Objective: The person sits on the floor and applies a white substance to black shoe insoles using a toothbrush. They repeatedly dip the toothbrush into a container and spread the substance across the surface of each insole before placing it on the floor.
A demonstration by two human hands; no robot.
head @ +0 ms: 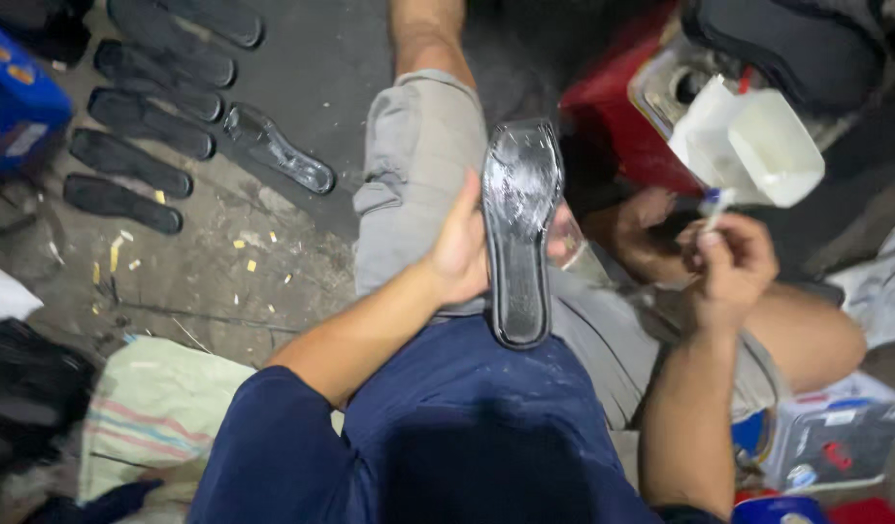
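My left hand (459,247) grips a black shoe sole (518,228) by its narrow middle, holding it lengthwise over my lap. The sole's wide front end shines wet with a glossy coat. My right hand (731,264) is off to the right, fingers closed on a small brush (712,208) with a pale tip pointing up. Just above that hand stands a cut-open white plastic container (753,146). My bare foot (640,228) rests between the two hands.
Several black soles (142,121) lie in rows on the concrete floor at the upper left, one of them glossy (278,147). A red box (617,116) stands at the upper right, a striped sack (156,412) at the lower left, and small cartons (831,437) at the lower right.
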